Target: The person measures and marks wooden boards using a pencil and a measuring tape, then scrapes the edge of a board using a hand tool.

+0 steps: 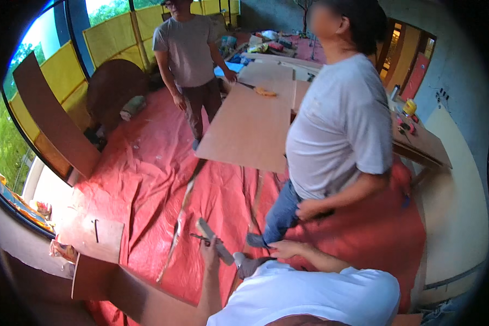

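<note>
My left hand [209, 249] is closed around a hand plane [221, 252], a long pale grey block with a dark cross handle. It is held tilted above the red plastic sheet [152, 217]. Out in front of my body, my right hand [286, 249] is stretched toward a co-worker's lower leg, with its fingers extended and nothing plain to see in them. Whether it touches the jeans cannot be told. A curved brown board [146, 299] lies beside my left forearm.
A co-worker in a pale shirt [339, 125] stands close at the right. Another person [187, 54] stands beyond, beside a plywood-topped table [250, 125] bearing an orange-handled saw [265, 92]. A workbench [424, 141] is at the right; a tall curved panel [54, 114] leans at the left.
</note>
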### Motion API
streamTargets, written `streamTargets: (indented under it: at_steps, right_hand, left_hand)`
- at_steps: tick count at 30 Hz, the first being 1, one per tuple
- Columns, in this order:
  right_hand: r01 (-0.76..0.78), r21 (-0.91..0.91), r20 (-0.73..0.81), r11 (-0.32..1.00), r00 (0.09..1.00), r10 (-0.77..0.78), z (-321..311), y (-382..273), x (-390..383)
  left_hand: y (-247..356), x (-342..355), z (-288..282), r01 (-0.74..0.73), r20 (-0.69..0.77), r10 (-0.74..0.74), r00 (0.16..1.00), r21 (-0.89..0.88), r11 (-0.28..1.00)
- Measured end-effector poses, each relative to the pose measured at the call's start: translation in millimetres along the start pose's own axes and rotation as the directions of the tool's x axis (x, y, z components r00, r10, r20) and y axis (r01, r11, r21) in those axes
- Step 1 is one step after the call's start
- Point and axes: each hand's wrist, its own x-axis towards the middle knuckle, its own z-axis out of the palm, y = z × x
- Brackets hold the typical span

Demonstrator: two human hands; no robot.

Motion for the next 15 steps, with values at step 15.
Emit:
streamTargets:
  at_steps: [15]
  right_hand:
    - [0.243,0.202,-0.558,0.949,0.825,-0.093,-114,-146,280]
  left_hand:
    - [88,208,39,-0.012,0.073,-0.008,0.997,0.276,0.961]
